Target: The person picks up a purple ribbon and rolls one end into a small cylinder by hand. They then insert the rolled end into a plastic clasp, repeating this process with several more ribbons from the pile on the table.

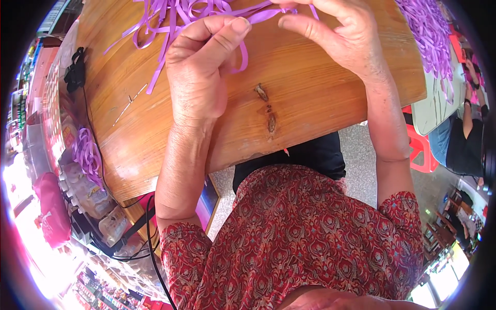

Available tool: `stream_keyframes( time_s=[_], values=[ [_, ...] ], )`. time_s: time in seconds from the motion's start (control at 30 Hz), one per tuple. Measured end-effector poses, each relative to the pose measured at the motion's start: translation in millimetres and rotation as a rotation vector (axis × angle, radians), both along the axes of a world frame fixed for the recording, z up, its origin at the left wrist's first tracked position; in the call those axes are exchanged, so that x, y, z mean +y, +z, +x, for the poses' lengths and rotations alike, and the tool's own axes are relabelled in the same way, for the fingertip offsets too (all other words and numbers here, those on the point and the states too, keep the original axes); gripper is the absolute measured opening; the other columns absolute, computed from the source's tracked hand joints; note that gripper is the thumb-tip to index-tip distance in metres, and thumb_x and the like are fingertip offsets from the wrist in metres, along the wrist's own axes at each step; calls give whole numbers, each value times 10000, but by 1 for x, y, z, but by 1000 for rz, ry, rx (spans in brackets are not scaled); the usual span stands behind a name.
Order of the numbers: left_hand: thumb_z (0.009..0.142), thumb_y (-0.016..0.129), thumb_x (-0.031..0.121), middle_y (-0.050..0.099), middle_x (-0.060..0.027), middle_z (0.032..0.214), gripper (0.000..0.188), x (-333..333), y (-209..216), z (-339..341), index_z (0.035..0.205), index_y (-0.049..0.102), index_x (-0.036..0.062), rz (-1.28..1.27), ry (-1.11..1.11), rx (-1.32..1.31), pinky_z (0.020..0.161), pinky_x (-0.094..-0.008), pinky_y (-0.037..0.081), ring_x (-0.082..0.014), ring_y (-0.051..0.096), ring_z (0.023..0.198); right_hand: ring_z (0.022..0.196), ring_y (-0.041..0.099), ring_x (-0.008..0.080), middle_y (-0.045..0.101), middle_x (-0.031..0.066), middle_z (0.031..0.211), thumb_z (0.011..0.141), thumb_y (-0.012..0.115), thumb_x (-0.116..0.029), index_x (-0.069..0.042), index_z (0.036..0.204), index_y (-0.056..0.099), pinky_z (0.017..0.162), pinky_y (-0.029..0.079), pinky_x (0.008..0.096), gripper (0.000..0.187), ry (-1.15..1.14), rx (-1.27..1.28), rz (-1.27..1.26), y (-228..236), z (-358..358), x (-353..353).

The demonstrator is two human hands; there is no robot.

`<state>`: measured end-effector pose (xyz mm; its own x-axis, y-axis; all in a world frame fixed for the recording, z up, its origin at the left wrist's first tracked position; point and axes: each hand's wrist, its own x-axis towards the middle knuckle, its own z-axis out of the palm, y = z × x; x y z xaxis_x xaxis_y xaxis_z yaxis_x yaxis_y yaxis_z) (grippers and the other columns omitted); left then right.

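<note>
My left hand [201, 67] is closed, its thumb and bent index finger pinching a purple ribbon [263, 15]. The ribbon runs to the right toward a small knotted part between the fingers of my right hand [346, 39]. Right thumb and index finger curve around that part with a gap showing between them; the upper edge cuts off some fingers, and the ribbon passes among them. A loose pile of purple ribbons [178, 9] lies on the wooden table [310, 103] beyond my left hand, with strands trailing beside the wrist.
A thin pale stick-like tool [130, 104] lies on the table at left. Purple ribbon bundles hang at the right [426, 36] and the left [88, 155]. A black cable [93, 113] runs along the left edge near a pink pouch [51, 209]. A red stool [421, 150] stands right.
</note>
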<state>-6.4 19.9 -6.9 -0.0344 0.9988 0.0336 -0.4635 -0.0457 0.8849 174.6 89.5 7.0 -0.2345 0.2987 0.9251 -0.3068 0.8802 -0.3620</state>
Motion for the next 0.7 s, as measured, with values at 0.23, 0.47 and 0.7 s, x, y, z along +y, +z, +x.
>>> stream_keyframes(
  time_s=[0.23,0.47,0.7],
  values=[
    [812,669,70,552,29,622,55,-4,-3,-3,827,656,18,6,-91,-211,453,-201,237,-36,313,471,892,603,234,631,85,936,752,715,-83,-35,1073,618,773,468,286,339,-415,-653,-202,12,2,-26],
    [846,623,75,516,33,653,49,-10,12,0,865,632,30,196,-128,-328,456,-213,232,-46,295,480,1076,538,262,593,115,1109,691,760,-152,-38,1017,628,937,393,408,370,84,-767,-300,-16,-19,-28],
    [920,527,173,280,56,609,136,0,43,-53,929,579,48,365,-104,-494,493,-241,206,-80,223,518,1017,560,199,626,74,1065,745,688,-35,-26,783,640,837,429,323,62,46,-770,-350,-3,17,-8]
  ],
)
